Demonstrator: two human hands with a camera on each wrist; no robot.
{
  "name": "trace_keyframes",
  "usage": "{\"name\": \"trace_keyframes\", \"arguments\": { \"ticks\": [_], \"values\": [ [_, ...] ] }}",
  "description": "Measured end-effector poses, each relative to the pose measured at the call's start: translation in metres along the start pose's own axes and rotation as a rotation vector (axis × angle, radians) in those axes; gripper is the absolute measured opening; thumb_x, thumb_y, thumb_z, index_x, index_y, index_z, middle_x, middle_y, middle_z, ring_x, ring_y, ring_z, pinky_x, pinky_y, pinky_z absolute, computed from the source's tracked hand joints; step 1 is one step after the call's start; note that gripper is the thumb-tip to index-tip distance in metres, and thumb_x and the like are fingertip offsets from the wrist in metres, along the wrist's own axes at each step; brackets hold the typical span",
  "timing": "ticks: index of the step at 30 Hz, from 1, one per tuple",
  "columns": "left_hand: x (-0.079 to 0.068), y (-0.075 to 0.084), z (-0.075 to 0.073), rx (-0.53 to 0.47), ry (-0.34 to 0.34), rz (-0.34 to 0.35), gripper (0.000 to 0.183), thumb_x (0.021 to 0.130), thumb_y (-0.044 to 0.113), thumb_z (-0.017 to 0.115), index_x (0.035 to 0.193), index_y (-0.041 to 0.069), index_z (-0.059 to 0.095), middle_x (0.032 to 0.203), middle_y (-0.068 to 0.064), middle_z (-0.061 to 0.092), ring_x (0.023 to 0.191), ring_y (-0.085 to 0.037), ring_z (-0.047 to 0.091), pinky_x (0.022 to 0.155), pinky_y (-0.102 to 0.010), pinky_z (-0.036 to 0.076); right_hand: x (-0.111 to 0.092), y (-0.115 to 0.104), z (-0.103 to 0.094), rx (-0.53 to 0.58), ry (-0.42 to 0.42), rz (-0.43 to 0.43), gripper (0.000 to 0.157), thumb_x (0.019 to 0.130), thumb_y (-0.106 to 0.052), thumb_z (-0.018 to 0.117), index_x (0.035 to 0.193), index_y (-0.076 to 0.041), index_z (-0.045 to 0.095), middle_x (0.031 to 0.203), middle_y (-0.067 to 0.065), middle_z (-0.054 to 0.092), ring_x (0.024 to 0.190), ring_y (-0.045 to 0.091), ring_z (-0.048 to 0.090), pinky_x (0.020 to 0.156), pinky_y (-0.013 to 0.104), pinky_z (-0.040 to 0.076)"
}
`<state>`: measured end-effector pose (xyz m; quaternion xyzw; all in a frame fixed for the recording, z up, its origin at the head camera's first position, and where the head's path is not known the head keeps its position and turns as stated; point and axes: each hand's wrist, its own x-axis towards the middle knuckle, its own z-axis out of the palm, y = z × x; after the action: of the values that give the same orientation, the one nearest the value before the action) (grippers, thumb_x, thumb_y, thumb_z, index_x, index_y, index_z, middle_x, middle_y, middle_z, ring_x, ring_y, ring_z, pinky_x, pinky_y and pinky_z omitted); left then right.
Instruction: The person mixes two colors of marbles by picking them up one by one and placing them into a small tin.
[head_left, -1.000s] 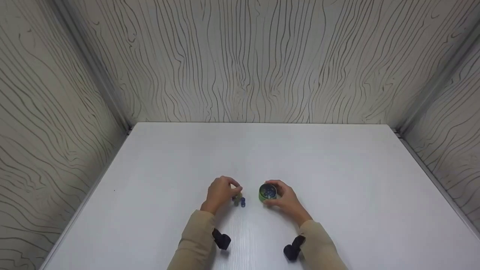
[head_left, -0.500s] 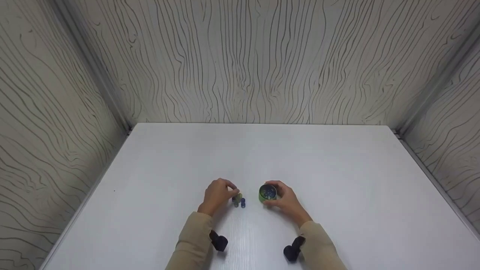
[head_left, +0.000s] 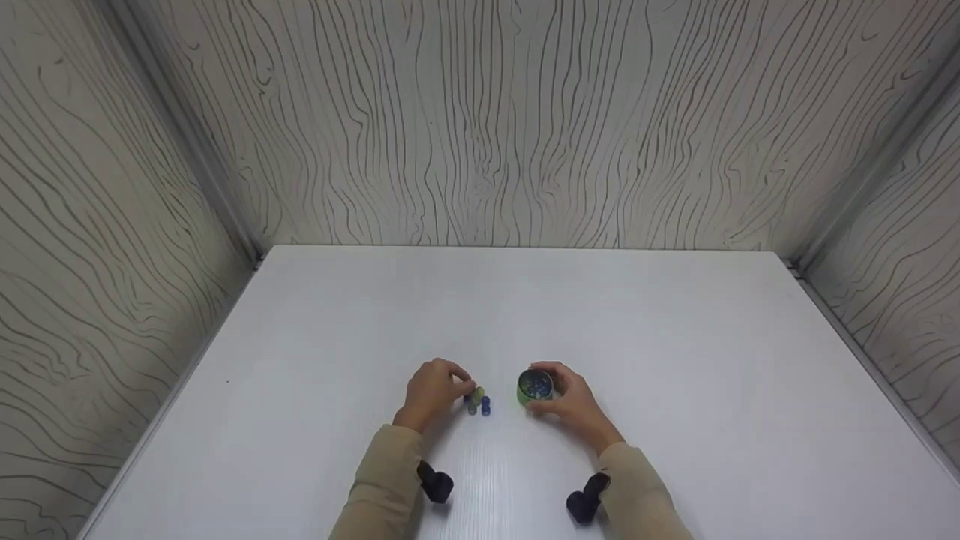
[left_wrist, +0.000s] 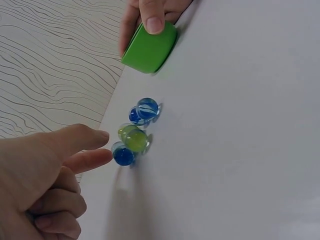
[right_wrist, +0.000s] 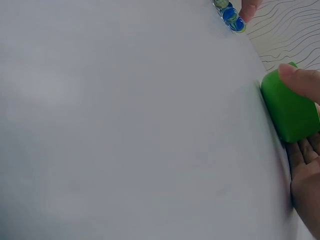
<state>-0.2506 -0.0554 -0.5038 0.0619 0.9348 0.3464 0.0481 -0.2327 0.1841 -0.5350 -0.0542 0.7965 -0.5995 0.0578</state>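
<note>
Lying just right of my left hand and left of the green cup, the loose marbles sat on the white table in the gap between my hands. My left hand was clearly the nearer to them. Being round, they gave me no long axis to line up with; they bunched closely, with a blue pair on the cup's side. My left thumb and index finger extended toward the bunch's left edge, slightly parted, the other fingers folded; the index tip was at a blue marble, but I could not tell whether it touched, and nothing showed pinched. My right hand grasped the cup from the right, thumb on the near side, fingers on the far side, its mouth upward with small blue contents inside.
</note>
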Motion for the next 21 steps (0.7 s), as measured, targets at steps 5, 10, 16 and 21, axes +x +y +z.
{"name": "trace_keyframes", "arguments": {
  "ticks": [5,10,16,21],
  "values": [
    [-0.0005,-0.0006,0.0024,-0.003,0.001,-0.026,0.019,0.083,0.027,0.073,0.092,0.010,0.076,0.106,-0.010,0.073,0.102,-0.026,0.065,0.091,-0.043,0.051,-0.0005,-0.0001,-0.0002,0.002,0.000,0.000,0.062,0.072,-0.005,0.080,0.128,-0.003,0.054,0.136,0.018,0.056,0.138,0.037,0.043,0.118,0.052,0.024],
    [-0.0008,-0.0004,0.0033,-0.002,0.007,-0.021,0.018,0.083,0.026,0.073,0.092,0.010,0.076,0.108,-0.010,0.072,0.110,-0.030,0.064,0.098,-0.045,0.048,-0.0009,-0.0011,-0.0008,-0.005,-0.005,-0.005,0.062,0.073,-0.007,0.080,0.129,-0.004,0.054,0.136,0.017,0.056,0.137,0.037,0.044,0.118,0.052,0.025],
    [-0.0015,-0.0020,0.0044,0.001,0.007,-0.012,0.018,0.083,0.026,0.073,0.091,0.010,0.076,0.107,-0.010,0.072,0.110,-0.031,0.064,0.097,-0.046,0.048,-0.0011,-0.0013,-0.0015,-0.010,-0.011,-0.013,0.062,0.073,-0.007,0.080,0.129,-0.004,0.054,0.137,0.018,0.055,0.138,0.037,0.042,0.118,0.052,0.025],
    [-0.0008,-0.0026,0.0046,-0.002,0.005,-0.013,0.018,0.083,0.025,0.072,0.090,0.009,0.076,0.105,-0.010,0.072,0.110,-0.030,0.064,0.097,-0.045,0.048,-0.0011,-0.0011,-0.0010,0.005,-0.008,-0.002,0.062,0.073,-0.006,0.080,0.129,-0.004,0.053,0.138,0.017,0.055,0.139,0.037,0.042,0.119,0.052,0.023]
  ]
}}
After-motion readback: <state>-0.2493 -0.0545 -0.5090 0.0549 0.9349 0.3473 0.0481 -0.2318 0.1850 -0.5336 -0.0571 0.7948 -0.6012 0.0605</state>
